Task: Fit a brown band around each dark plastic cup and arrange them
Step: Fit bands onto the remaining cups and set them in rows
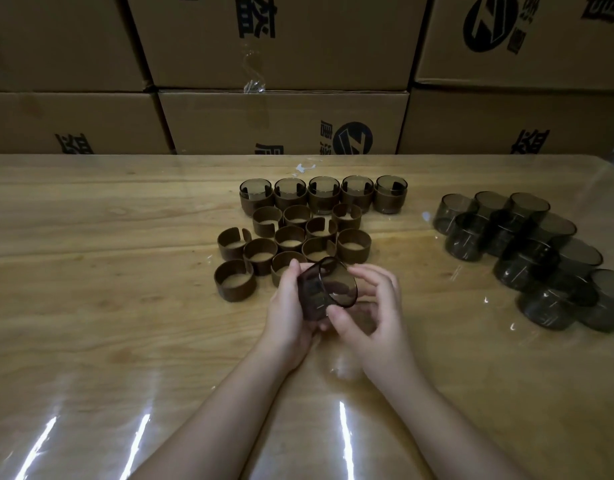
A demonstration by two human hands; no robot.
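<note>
- The left hand (287, 306) holds a dark cup (328, 285) from the left side; its fingers are bent round the cup's wall
- The cup is up off the table (125, 306), tipped on its side between both hands, with its open mouth turned to the right
- The right hand (374, 306) has its thumb on the low edge of the cup's mouth; its other fingers are bent, just beside the cup; I cannot tell if they touch it
- I cannot tell if this cup has a band on it
- The loose brown bands (291, 237) stand in a bunch on the table just behind the hands
- Behind them is a row of five banded cups (324, 195), side by side
- The bare cups (527, 251) sit in a group far off to the right
- The cardboard boxes (281, 116) are piled up behind the table
</note>
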